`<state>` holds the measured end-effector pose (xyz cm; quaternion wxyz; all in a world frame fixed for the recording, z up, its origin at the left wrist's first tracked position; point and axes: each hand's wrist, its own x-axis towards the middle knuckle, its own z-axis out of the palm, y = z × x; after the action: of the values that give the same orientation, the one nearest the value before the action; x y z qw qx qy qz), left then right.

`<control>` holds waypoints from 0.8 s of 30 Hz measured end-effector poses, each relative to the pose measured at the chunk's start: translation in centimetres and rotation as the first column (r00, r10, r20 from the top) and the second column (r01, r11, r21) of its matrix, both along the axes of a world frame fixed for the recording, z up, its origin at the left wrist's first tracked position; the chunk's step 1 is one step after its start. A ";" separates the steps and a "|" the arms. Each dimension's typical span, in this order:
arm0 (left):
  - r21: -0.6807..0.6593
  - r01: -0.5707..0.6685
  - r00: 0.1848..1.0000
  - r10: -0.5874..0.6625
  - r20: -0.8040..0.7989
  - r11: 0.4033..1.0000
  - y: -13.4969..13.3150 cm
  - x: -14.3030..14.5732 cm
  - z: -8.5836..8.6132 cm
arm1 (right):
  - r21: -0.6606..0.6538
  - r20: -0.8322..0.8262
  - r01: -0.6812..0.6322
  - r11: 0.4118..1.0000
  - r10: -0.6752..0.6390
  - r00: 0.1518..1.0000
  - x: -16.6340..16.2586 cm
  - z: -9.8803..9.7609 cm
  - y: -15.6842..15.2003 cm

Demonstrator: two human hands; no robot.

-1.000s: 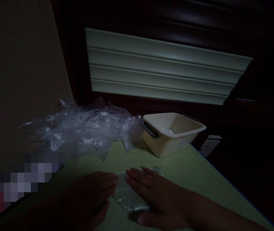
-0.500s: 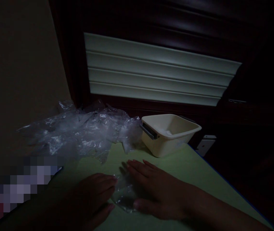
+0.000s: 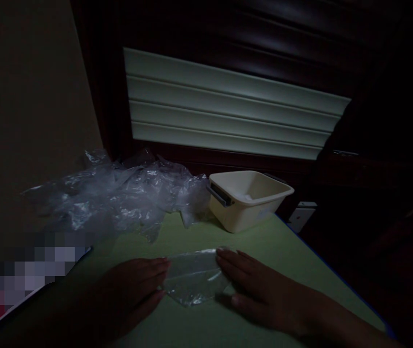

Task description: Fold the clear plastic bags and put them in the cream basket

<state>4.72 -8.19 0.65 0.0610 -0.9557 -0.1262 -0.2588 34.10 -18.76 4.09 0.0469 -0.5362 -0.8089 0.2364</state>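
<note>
A clear plastic bag (image 3: 195,278) lies flat on the green tabletop (image 3: 188,333), between my two hands. My left hand (image 3: 137,285) rests at the bag's left edge, its fingers stretched out and touching the plastic. On the other side, my right hand (image 3: 260,285) lies with fingers extended, the fingertips on the bag's right edge and the thumb a little apart. Neither hand is closed around anything. Behind them spreads a loose heap of crumpled clear plastic bags (image 3: 119,193).
A cream plastic bin (image 3: 243,217) with grey handles stands at the back right; something pale lies inside. Past the table's blue right edge is a white object (image 3: 302,217). A dark wooden panel with pale slats (image 3: 221,111) rises behind. A blurred-out patch sits at left.
My right hand has slid right, away from my left hand. More of the clear bag now shows, spread flat between them. The view has shifted slightly.
</note>
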 end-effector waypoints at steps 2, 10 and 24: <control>-0.088 -0.023 1.000 0.021 -0.022 0.996 0.3 0.0 -0.2 | 0.040 -0.064 0.094 0.995 -0.091 0.994 1.2 -0.4 -0.5; -0.245 -0.024 1.000 0.026 0.002 0.969 0.9 -0.4 -0.8 | 0.268 -0.082 0.145 0.952 -0.127 0.988 -1.5 0.1 3.2; -0.474 -0.058 0.978 0.145 0.148 0.879 1.3 0.3 -1.7 | 0.193 -0.260 0.245 0.950 -0.192 0.946 -1.9 -1.8 5.4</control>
<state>5.03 -6.86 -1.09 -0.1687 -0.9071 -0.2397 -0.3019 32.16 -13.33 2.30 0.2294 -0.5821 -0.7540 0.2002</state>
